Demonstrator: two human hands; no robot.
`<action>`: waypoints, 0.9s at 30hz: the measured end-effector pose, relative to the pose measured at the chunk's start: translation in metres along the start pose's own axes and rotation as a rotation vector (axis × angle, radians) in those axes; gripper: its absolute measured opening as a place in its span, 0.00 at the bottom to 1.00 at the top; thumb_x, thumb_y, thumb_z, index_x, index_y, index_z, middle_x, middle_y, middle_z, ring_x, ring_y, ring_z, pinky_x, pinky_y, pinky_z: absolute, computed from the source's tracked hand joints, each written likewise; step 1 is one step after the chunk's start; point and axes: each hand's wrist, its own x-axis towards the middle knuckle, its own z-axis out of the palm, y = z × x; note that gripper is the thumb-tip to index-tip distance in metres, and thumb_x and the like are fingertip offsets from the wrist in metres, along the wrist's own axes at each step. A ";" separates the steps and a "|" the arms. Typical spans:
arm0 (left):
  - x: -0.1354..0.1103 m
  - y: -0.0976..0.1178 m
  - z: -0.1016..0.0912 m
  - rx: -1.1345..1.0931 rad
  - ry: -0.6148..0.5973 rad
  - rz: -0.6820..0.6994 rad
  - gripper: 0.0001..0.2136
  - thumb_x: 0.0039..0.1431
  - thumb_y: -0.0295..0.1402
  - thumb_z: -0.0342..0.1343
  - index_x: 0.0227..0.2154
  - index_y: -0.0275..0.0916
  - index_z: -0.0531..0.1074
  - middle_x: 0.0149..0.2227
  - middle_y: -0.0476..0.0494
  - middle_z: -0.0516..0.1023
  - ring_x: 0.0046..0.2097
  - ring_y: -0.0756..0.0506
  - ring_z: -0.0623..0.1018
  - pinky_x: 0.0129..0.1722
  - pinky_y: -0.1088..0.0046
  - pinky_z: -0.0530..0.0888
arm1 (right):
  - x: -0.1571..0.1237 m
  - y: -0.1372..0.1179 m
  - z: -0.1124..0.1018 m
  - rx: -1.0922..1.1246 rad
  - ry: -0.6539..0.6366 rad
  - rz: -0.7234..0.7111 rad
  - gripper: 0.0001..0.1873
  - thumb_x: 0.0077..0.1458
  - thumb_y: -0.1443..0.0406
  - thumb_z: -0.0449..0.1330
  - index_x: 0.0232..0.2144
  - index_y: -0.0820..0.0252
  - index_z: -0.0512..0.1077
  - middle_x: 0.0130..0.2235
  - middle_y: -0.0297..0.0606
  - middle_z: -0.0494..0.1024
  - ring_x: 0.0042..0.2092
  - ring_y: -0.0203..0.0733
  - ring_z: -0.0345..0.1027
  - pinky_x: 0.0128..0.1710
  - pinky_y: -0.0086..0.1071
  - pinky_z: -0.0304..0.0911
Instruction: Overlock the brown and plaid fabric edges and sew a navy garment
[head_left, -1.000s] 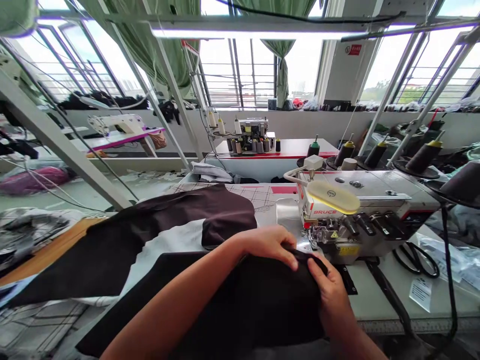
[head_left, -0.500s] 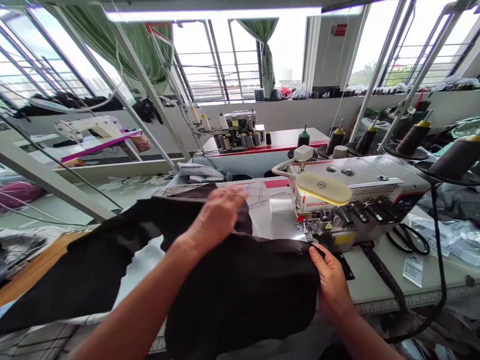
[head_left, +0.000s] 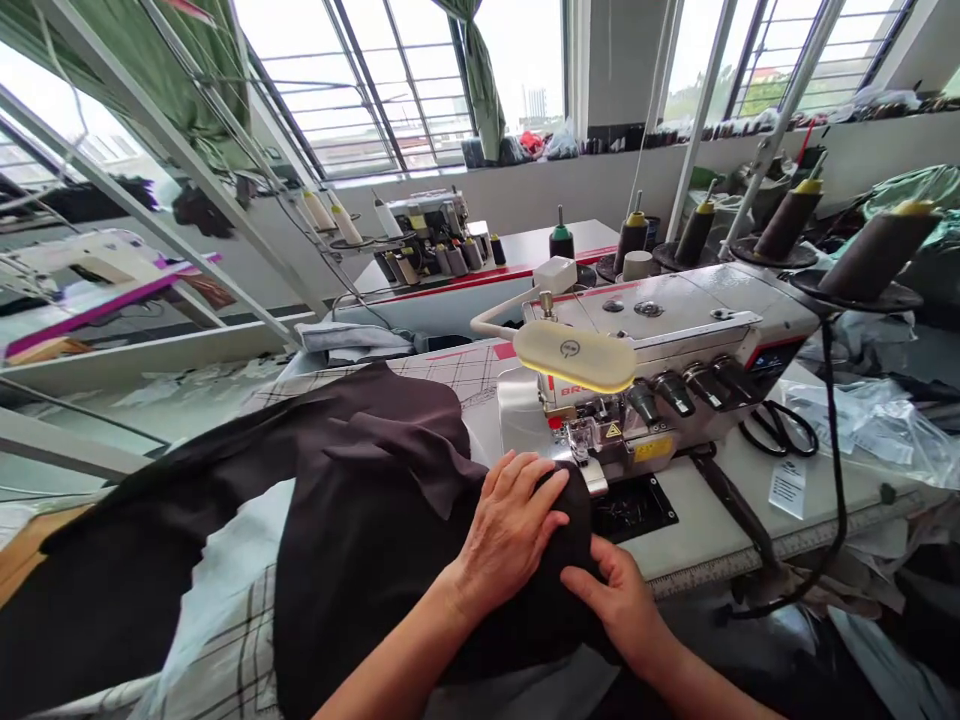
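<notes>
Black fabric (head_left: 360, 520) stretches from the left across the table to the overlock sewing machine (head_left: 675, 330), its edge close to the presser foot (head_left: 579, 440). My left hand (head_left: 514, 530) lies on top of the cloth just in front of the foot, fingers stretched out and resting on it. Beside it, my right hand (head_left: 619, 605) pinches the fabric's right edge between thumb and fingers; the fingertips are partly hidden. A yellow-lit lamp (head_left: 576, 355) hangs over the sewing area.
Black scissors (head_left: 780, 430) and a white tag (head_left: 787, 488) lie right of the machine, near clear plastic bags (head_left: 885, 420). Dark thread cones (head_left: 787, 225) stand behind. Plaid fabric (head_left: 232, 650) shows under the black cloth. Another sewing machine (head_left: 431, 220) stands further back.
My left hand has moved right and down, from the far part of the cloth to beside the presser foot. The right hand keeps the edge, now lower. The view has shifted right.
</notes>
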 end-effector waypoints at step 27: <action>0.007 0.027 0.008 0.048 -0.038 -0.143 0.19 0.63 0.30 0.45 0.56 0.38 0.62 0.57 0.43 0.69 0.61 0.41 0.63 0.64 0.52 0.51 | 0.006 -0.006 -0.036 0.023 -0.336 0.248 0.12 0.44 0.61 0.64 0.28 0.65 0.75 0.29 0.32 0.70 0.31 0.33 0.59 0.33 0.25 0.55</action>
